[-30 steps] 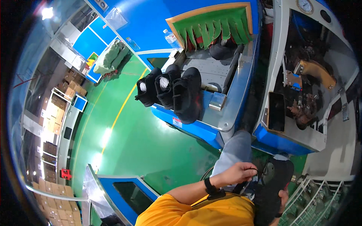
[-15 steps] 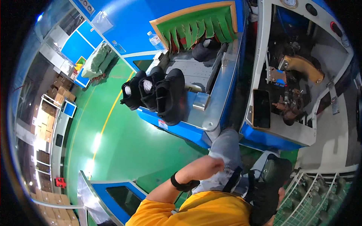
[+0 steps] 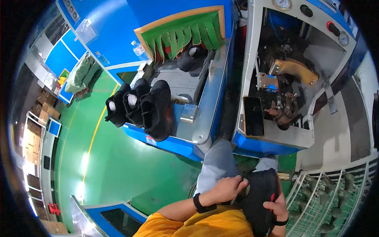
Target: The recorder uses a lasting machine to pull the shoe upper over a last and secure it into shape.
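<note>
Low in front of my body I hold a black shoe (image 3: 258,197). My right hand (image 3: 279,208) is closed round its right side, thumb on top, beside a small red mark. My left hand (image 3: 226,190) is closed, its curled fingertips at the shoe's left edge near a small pale part; exactly what they pinch is partly hidden. Three black shoes, one of them the nearest shoe (image 3: 156,112), stand side by side at the front left of a machine's metal ledge (image 3: 188,132). Pale stuffing shows in two of them.
A dark shoe (image 3: 188,59) lies on the conveyor bed before a green strip curtain (image 3: 183,35). A phone (image 3: 253,116) rests on the right machine, whose opening holds a tan curved pad (image 3: 296,71). At lower right stands a wire rack (image 3: 316,201) with several dark shapes.
My left hand has moved right and down to the shoe. The shoe has turned and come further left over my lap. The view has shifted, moving the machines leftward.
</note>
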A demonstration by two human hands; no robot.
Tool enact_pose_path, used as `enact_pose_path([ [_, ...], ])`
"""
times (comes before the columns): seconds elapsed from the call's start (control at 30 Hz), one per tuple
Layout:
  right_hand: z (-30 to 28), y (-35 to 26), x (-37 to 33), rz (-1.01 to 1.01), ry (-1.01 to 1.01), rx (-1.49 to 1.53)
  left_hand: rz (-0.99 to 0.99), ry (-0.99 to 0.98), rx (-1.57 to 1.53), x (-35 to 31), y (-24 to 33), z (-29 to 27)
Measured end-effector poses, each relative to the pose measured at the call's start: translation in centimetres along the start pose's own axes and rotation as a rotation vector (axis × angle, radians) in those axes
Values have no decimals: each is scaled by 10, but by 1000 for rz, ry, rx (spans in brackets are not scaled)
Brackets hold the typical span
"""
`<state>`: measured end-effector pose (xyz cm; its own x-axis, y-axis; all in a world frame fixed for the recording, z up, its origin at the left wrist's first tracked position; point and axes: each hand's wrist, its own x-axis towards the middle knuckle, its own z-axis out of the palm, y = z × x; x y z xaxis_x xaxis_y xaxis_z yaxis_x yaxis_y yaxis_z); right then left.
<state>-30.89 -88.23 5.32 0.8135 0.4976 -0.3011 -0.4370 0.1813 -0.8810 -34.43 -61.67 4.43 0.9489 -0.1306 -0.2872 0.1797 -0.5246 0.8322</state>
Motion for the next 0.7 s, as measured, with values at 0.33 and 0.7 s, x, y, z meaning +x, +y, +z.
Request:
enact_pose_path([
  [0.33,6,-3,3,11,-79,-131,58,20,-784,-10,-26,10],
  [0.7,-48,56,-6,264,-175,-59,-157,-443,-898,1,-78,-6],
])
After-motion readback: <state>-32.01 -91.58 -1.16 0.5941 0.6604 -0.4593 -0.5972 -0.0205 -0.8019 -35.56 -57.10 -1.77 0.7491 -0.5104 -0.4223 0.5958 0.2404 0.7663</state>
